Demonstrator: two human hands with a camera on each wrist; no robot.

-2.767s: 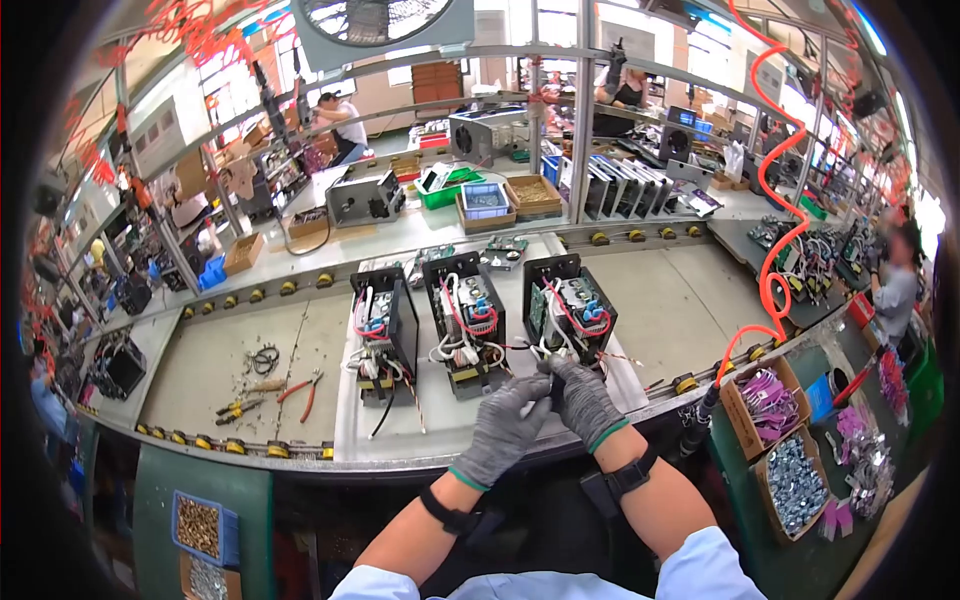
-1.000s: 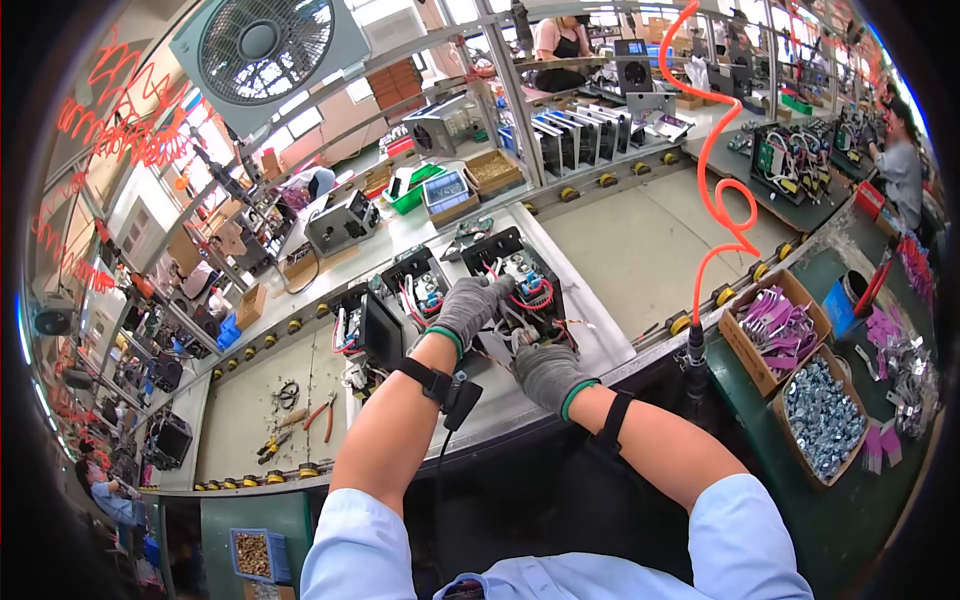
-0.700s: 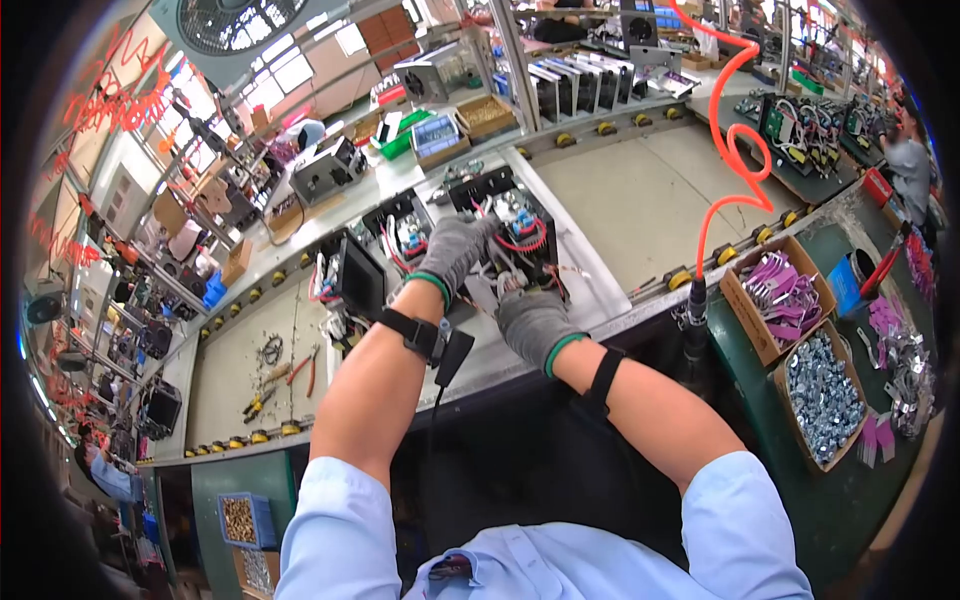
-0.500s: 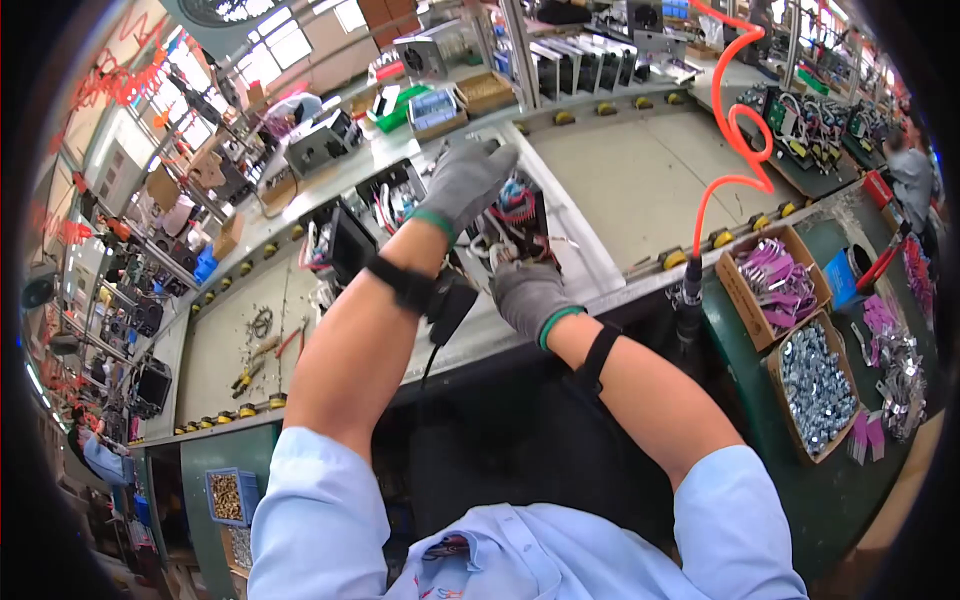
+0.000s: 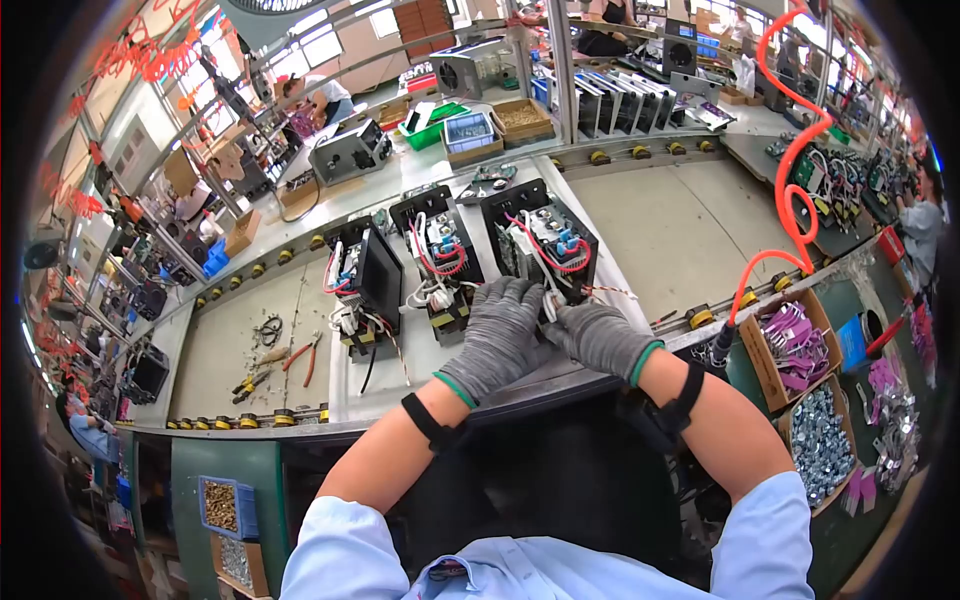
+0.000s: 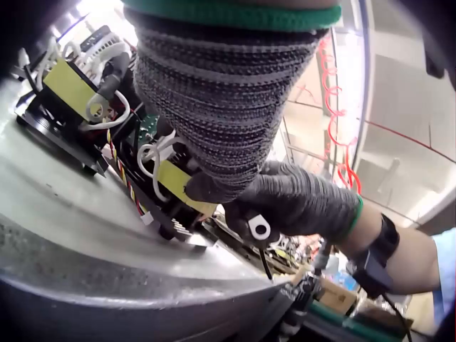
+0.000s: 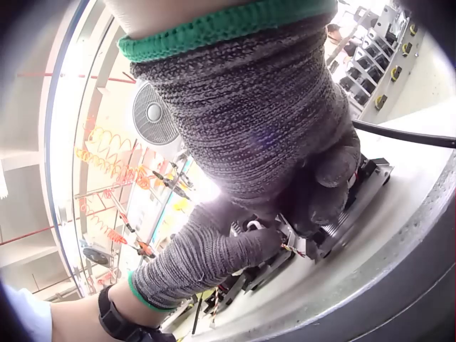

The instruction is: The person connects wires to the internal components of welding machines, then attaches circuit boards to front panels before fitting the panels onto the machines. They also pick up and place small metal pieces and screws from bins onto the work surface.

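Observation:
Three open electronic units stand on a white board [image 5: 590, 222]. They are the left unit [image 5: 378, 270], the middle unit [image 5: 440, 240] and the right unit [image 5: 545, 235], each with a black plate and red, white and black wires. Both gloved hands meet at the right unit's near side. My left hand [image 5: 500, 335] pinches a white cable [image 7: 253, 226] between thumb and fingers, seen in the right wrist view. Curled fingers of my right hand [image 5: 603, 340] grip a cable whose ring terminal [image 6: 259, 227] pokes out below them in the left wrist view. Gloves hide most of both cables.
Pliers [image 5: 300, 362] and a yellow-handled cutter [image 5: 250, 384] lie on the conveyor at left. An orange coiled hose [image 5: 790, 200] hangs at right with a power driver [image 5: 712, 348]. Boxes of purple parts [image 5: 795, 345] and metal pieces [image 5: 822, 440] stand on the green bench.
My left hand has come down from over the right unit's top to its near side, beside the right hand. The right hand stays at the unit's front. The head view has turned.

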